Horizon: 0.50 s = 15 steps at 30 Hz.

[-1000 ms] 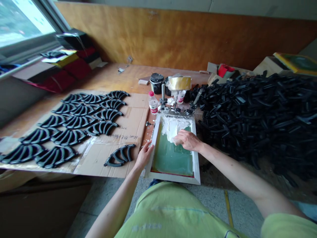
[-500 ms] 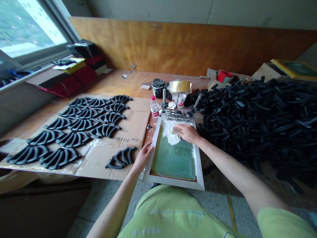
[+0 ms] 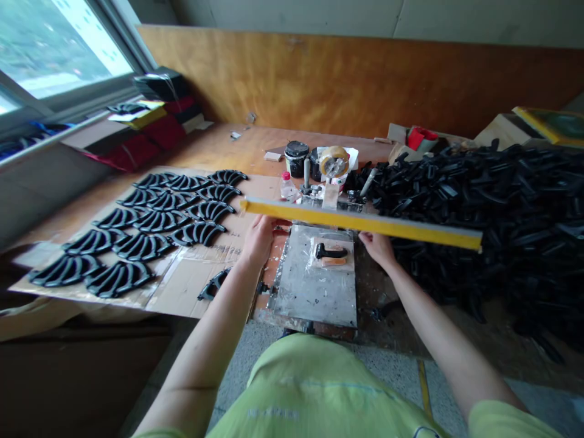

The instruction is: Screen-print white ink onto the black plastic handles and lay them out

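Note:
A screen frame seen edge-on, a long yellow bar [image 3: 365, 222] with a pale upper edge, hangs raised and slightly tilted across the middle of the view. Below its left part is my left hand [image 3: 259, 238], fingers apart, nothing visibly held. My right hand [image 3: 378, 248] is under the bar, right of a grey metal base plate [image 3: 314, 289]; the bar partly hides its fingers, so I cannot tell whether they are closed. On the plate, a black curved plastic part [image 3: 330, 250] lies in a pale holder beside an orange-brown piece [image 3: 333, 261].
Rows of black fan-shaped parts [image 3: 142, 246] cover cardboard [image 3: 176, 292] on the left. A large heap of black parts [image 3: 479, 194] lies right. Behind the base stand a dark tub [image 3: 296, 159], a red-capped bottle [image 3: 287, 187] and a tape roll [image 3: 334, 163].
The screen frame has swung up from lying flat, uncovering the base plate and black part. My right hand has left the white-coated tool and moved right. My left hand has moved forward.

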Motion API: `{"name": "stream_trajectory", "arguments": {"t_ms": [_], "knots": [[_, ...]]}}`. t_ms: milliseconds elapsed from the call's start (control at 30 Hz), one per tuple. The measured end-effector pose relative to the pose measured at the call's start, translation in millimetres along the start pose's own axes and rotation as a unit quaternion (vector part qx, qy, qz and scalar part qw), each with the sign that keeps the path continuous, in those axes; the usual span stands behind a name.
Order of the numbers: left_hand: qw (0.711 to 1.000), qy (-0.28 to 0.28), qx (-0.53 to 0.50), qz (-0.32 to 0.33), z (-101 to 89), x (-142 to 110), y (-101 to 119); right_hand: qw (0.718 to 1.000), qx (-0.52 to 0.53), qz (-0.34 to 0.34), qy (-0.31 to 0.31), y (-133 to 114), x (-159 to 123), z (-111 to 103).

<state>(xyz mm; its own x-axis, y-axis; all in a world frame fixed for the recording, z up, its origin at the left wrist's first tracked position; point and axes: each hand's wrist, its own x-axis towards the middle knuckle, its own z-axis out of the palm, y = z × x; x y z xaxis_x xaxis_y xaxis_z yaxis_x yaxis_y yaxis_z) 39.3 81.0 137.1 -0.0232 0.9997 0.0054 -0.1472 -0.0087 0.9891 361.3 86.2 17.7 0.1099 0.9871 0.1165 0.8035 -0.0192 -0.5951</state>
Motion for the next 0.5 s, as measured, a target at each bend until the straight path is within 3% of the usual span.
{"name": "stream_trajectory", "arguments": {"t_ms": [100, 167, 267, 333, 433, 500], "knots": [[0.999, 0.029, -0.02, -0.011, 9.0, 4, -9, 0.989, -0.025, -0.116, -0.084, -10, -26, 33], [0.998, 0.03, -0.024, -0.05, 12.7, -10, -30, 0.981, -0.048, -0.159, -0.1, -24, -36, 43], [0.973, -0.064, -0.01, -0.223, 19.1, -50, -73, 0.982, -0.041, -0.173, -0.071, -55, -52, 42], [0.95, -0.089, -0.021, -0.298, 24.4, -76, -97, 0.974, -0.026, -0.217, -0.064, -80, -69, 41], [0.958, -0.013, -0.043, -0.282, 28.2, -98, -112, 0.954, -0.009, -0.289, -0.081, -109, -99, 45], [0.965, 0.012, -0.018, -0.261, 23.9, -101, -111, 0.948, 0.019, -0.303, -0.093, -113, -112, 48]]}}
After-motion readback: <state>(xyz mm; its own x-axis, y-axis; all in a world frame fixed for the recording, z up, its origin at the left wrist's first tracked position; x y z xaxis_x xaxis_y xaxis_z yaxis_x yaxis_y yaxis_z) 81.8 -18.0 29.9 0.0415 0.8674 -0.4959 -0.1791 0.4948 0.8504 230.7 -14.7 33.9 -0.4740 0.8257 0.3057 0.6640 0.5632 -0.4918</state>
